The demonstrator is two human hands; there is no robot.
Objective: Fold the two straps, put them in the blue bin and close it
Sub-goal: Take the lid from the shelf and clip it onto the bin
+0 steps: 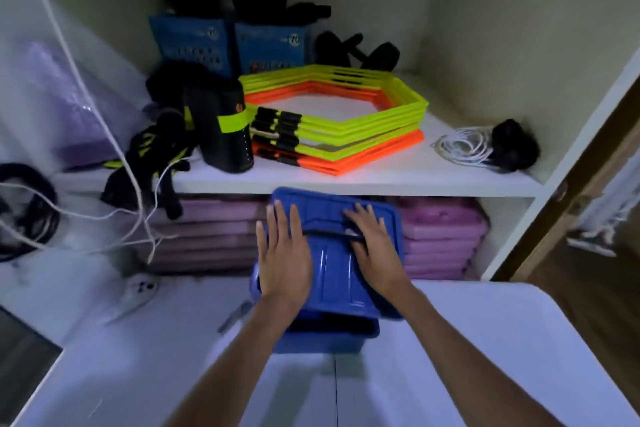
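A blue bin [322, 340] stands on the white table, right in front of the shelf. Its blue lid [334, 274] lies on top, tilted, with the near edge lifted so a dark gap shows above the bin's front rim. My left hand [284, 253] lies flat on the lid's left half with fingers straight. My right hand [372, 246] lies flat on the right half, its fingers over the lid's black handle [329, 232]. The inside of the bin is dark and no straps can be made out there.
The white table [485, 357] spreads around the bin. Behind it the shelf [346, 180] holds stacked yellow and orange hexagon rings [339, 121], a black bag [221, 125], black-and-yellow straps [152, 163] and a coiled white cord [464, 146]. Purple mats [443, 239] are stacked below. White cords [104, 135] hang at left.
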